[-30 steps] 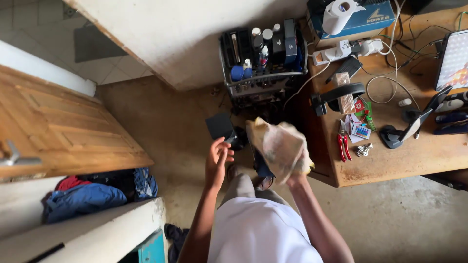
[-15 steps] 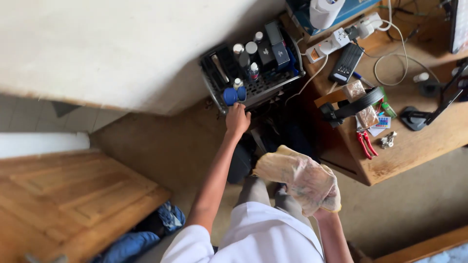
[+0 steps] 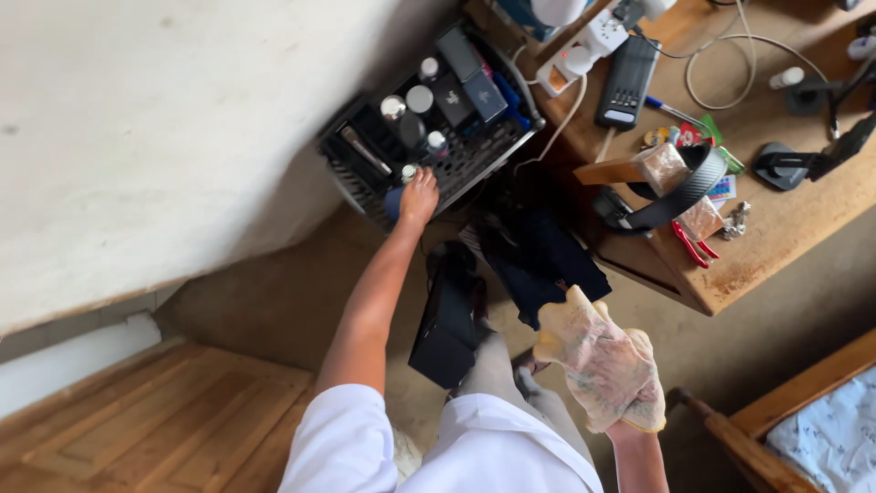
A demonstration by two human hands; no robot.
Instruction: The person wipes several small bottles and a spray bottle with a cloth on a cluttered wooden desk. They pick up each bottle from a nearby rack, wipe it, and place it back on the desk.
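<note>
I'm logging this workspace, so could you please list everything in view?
Crate: one, black, on floor by wall, holding bottles and boxes.
Desk: one, brown wood, at right.
Calculator: one, black, on desk.
Power strip: one, white, desk's far edge.
Pliers: one, red-handled, near desk's front edge.
Black case: one, on floor.
Left hand: bare, reaching into crate.
Right hand: its grip closed on a pale crumpled cloth.

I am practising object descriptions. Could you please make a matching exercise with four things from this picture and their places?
Things:
1. left hand
2. right hand
3. red pliers
4. black remote

Places:
A. at the table's near edge
B. wrapped in a pale cloth
C. reaching into the black crate
D. beside the white power strip

Pairs: 1-C, 2-B, 3-A, 4-D
</note>
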